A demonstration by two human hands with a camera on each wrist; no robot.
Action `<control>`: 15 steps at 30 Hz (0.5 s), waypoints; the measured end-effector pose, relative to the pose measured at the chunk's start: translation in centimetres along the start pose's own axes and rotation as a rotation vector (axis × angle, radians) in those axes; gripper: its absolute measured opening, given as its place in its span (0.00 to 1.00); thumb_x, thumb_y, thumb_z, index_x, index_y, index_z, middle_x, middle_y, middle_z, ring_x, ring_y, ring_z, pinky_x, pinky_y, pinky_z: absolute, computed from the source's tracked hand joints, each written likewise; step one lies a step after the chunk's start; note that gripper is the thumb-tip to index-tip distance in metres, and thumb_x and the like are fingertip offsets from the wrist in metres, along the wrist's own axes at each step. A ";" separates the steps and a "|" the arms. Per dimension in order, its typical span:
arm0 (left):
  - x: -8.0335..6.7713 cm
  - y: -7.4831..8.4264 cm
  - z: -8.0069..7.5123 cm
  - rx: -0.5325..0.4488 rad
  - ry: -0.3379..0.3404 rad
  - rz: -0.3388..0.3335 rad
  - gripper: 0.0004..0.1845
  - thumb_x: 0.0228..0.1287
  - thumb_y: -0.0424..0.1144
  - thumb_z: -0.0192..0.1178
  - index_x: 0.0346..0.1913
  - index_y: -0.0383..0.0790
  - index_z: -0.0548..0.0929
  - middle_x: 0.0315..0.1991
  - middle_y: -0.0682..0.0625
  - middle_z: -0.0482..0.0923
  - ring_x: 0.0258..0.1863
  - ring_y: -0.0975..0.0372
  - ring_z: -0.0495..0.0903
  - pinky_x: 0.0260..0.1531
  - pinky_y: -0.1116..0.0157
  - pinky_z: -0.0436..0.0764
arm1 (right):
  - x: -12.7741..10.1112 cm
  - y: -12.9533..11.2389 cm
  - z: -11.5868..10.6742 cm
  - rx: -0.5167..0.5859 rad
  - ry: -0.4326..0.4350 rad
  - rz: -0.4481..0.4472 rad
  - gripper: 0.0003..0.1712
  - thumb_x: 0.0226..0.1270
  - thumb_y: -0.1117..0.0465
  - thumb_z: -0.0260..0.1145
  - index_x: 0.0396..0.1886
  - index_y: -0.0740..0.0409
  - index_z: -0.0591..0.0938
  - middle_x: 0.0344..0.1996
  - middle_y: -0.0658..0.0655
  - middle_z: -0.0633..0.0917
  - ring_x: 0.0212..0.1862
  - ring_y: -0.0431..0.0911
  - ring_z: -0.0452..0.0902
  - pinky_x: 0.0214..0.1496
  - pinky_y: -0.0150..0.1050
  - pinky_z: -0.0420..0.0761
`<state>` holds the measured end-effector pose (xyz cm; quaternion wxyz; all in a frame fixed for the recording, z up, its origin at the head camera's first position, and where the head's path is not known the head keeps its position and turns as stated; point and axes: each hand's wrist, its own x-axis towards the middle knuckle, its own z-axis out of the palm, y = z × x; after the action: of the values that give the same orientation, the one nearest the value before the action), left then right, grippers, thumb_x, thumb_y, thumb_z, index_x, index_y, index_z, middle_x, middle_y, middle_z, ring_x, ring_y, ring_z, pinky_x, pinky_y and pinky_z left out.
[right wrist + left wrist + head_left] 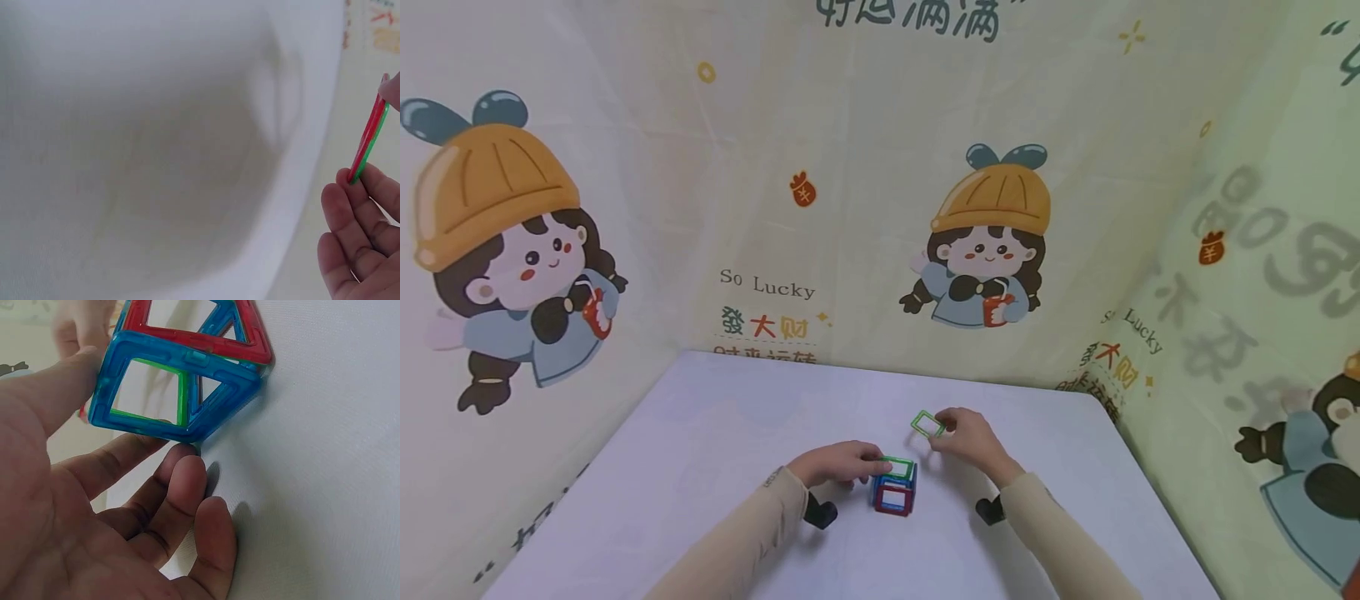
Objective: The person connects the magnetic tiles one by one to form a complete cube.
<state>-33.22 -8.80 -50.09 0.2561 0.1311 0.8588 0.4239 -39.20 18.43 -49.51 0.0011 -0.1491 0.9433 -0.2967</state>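
A small box of magnetic tiles [894, 487] stands on the table, with blue sides, a red front and a green-framed top. My left hand [841, 463] grips it from the left. In the left wrist view the thumb lies along one edge of a blue tile [169, 353], the index finger is at the opposite edge, and the other fingers curl loosely below. Behind and right of the box, my right hand [973, 442] pinches a green square tile [927, 424] above the table. Seen edge-on in the right wrist view, the held piece shows red and green layers [370, 131].
The white table [737, 467] runs back to a printed cloth [865, 250] that hangs behind it and along both sides. A dark wrist strap piece [820, 511] hangs below the left wrist, and another [990, 510] below the right.
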 end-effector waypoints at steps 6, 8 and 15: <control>-0.1 0.2 0.0 -0.002 0.003 -0.008 0.24 0.72 0.58 0.61 0.58 0.43 0.82 0.42 0.51 0.81 0.43 0.57 0.78 0.41 0.58 0.80 | -1.6 -1.9 -0.3 0.027 -0.063 -0.083 0.27 0.55 0.51 0.80 0.53 0.56 0.87 0.42 0.49 0.86 0.47 0.48 0.80 0.50 0.46 0.81; -0.1 0.1 0.0 -0.002 0.006 -0.009 0.23 0.73 0.57 0.60 0.57 0.44 0.83 0.42 0.50 0.81 0.43 0.56 0.78 0.41 0.58 0.79 | -2.2 -2.5 -0.3 0.039 -0.096 -0.102 0.27 0.55 0.51 0.80 0.53 0.55 0.86 0.42 0.49 0.86 0.48 0.49 0.80 0.50 0.46 0.81; 0.4 -0.3 0.2 0.003 0.012 0.013 0.18 0.76 0.53 0.57 0.55 0.46 0.83 0.41 0.50 0.81 0.42 0.56 0.77 0.39 0.57 0.76 | -4.1 -4.0 -0.3 0.048 -0.155 -0.196 0.27 0.54 0.51 0.80 0.52 0.55 0.86 0.43 0.49 0.86 0.49 0.50 0.81 0.50 0.46 0.81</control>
<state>-33.40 -8.65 -50.54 0.2479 0.1344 0.8601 0.4251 -34.15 16.61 -47.38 0.0486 -0.2629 0.9139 -0.3054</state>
